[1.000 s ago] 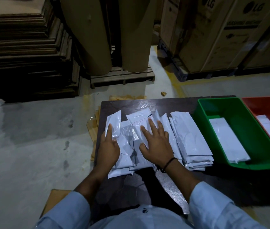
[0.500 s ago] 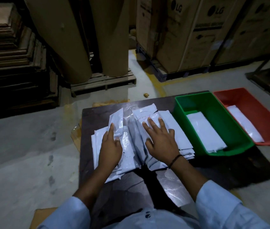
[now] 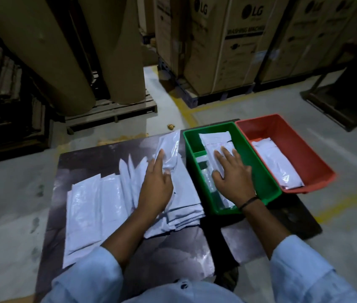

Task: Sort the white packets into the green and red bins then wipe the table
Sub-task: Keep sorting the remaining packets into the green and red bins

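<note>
Right hand (image 3: 233,177) lies flat, fingers spread, pressing a white packet (image 3: 217,149) down inside the green bin (image 3: 260,171); nothing gripped. Left hand (image 3: 156,189) rests loose on the packet pile (image 3: 111,204) on the dark table (image 3: 81,158), forefinger and thumb touching one raised packet (image 3: 169,149) near the table's far edge; whether it is actually pinched is unclear. Red bin (image 3: 293,147) sits touching the green bin's right side, with one packet (image 3: 276,165) inside. Black band (image 3: 248,202) on the right wrist. Light blue sleeves (image 3: 304,270). Behind, cardboard boxes (image 3: 223,44) printed "LG", one reading "WASHING MACHINE"; smaller print unreadable.
</note>
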Motion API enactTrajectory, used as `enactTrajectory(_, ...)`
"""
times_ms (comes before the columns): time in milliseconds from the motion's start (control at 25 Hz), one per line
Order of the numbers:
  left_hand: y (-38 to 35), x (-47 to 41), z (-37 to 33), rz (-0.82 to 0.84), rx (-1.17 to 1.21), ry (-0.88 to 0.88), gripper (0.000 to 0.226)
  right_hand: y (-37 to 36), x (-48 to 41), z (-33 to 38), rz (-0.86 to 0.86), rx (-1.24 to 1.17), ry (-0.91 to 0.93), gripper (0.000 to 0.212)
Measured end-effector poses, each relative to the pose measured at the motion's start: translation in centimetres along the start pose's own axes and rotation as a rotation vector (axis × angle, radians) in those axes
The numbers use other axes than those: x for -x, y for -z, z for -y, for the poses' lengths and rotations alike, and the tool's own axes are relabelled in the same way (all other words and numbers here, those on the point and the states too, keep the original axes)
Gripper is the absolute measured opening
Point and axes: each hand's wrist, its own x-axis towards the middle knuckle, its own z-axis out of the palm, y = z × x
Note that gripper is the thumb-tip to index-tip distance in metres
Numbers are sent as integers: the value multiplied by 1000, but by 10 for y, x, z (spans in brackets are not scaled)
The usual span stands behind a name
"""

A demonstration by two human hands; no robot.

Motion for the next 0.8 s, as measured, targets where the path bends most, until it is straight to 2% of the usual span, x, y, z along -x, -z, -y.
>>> enactTrajectory(120,-46,-8,-29,-10,-36,48,60,3,-19,-54,154,41,-15,66)
enactTrajectory(240,-82,-17,-47,-53,-66,76,60,-8,-38,-83,312,137,61,62)
enactTrajectory(480,-114,-5,-74,-236,-83,222,57,-43,-53,-89,431,292,127,67)
enactTrajectory(600,-120,9,-84,-277,-117,231,57,-56,-57,-98,506,372,141,67)
enactTrajectory(800,-122,18,-98,-321,-126,269,59,-51,-61,-110,612,318,180,69)
